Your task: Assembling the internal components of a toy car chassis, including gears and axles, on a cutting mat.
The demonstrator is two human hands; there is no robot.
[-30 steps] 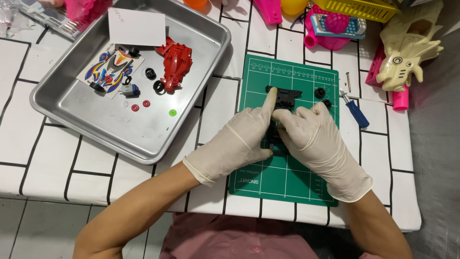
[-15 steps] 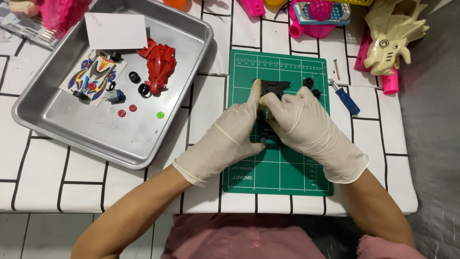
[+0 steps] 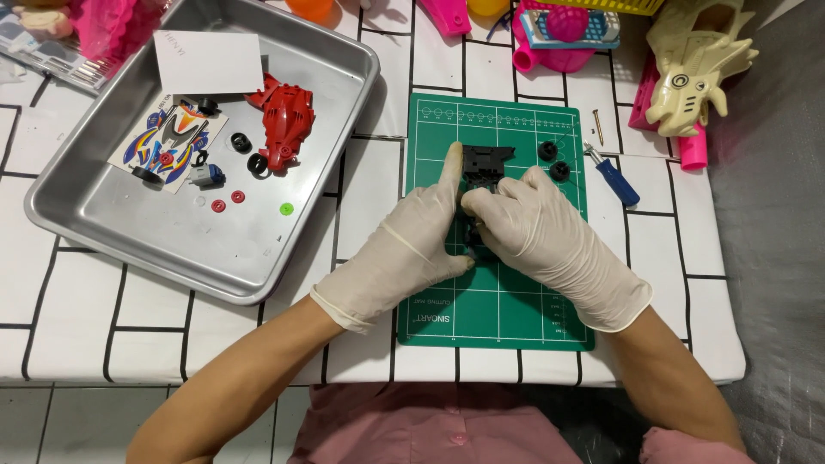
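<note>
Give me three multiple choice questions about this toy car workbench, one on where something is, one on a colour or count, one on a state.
1. Where does the red car body shell lie?
A. in the metal tray
B. on the green cutting mat
C. under the screwdriver

2. What colour is the handle of the screwdriver?
A. yellow
B. blue
C. red

3. What are the two gloved hands doing?
A. resting flat in the tray
B. both gripping the black chassis over the mat
C. holding the screwdriver

Answers:
1 A: the shell sits inside the tray, beside loose black tyres.
2 B: the handle right of the mat is blue.
3 B: the left hand and right hand close their fingers around the black part on the mat.
</note>
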